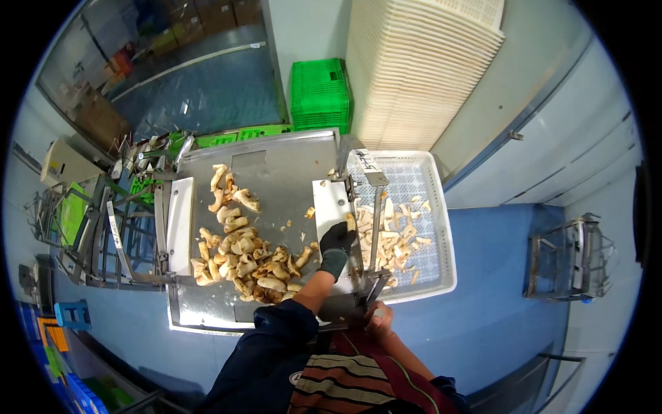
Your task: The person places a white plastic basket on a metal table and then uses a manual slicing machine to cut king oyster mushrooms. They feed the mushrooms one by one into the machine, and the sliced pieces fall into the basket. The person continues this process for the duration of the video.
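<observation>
My left hand [337, 243], in a dark glove, holds a pale mushroom piece [350, 222] on the white cutting board [327, 206] at the steel table's right side. Bare, my right hand [380, 319] is closed around the end of the handle of a lever-type slicer [376, 233] mounted by that board. Left of my gloved hand lies a heap of whole mushrooms [245, 253], thick-stemmed and brown-spotted, on the steel table [289, 171]. Sliced mushroom pieces [388, 238] lie in the white perforated plastic tray [447, 248], right of the slicer.
A second white board [180, 227] and a metal frame stand at the table's left edge. Behind the table are a green plastic crate [319, 95] and a tall stack of cream-coloured trays [414, 72]. A metal rack [561, 259] stands on the blue floor at the right.
</observation>
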Available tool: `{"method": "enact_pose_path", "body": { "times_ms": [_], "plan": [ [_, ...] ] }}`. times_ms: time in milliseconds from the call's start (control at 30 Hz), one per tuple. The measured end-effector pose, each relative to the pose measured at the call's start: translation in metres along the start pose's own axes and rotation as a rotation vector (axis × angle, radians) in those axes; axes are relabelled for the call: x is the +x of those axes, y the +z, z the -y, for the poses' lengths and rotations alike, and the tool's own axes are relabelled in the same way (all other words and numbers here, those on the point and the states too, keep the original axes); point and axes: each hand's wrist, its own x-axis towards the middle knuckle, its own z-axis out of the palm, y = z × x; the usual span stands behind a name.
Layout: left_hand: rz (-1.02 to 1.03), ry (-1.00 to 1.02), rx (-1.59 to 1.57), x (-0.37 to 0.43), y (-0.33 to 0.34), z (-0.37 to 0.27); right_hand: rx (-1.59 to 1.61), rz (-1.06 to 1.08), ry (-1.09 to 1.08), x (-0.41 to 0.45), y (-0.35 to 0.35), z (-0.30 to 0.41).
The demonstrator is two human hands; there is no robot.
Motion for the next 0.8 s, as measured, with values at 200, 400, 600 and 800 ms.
{"method": "enact_pose_path", "body": {
  "times_ms": [200, 400, 600, 800],
  "plan": [
    [0.039, -0.084, -0.056, -0.001, -0.009, -0.003, -0.003, -0.028, -0.056, -0.002, 0.003, -0.005],
    [0.095, 0.154, 0.083, 0.009, 0.007, 0.031, -0.050, -0.041, 0.006, 0.010, -0.004, 0.022],
    [0.080, 0.016, 0.039, -0.004, -0.011, 0.005, -0.097, -0.064, 0.295, 0.086, -0.027, 0.126],
    [0.138, 0.095, 0.131, -0.005, 0.006, 0.004, -0.035, -0.123, -0.110, -0.001, 0.007, -0.002]
  ]
}}
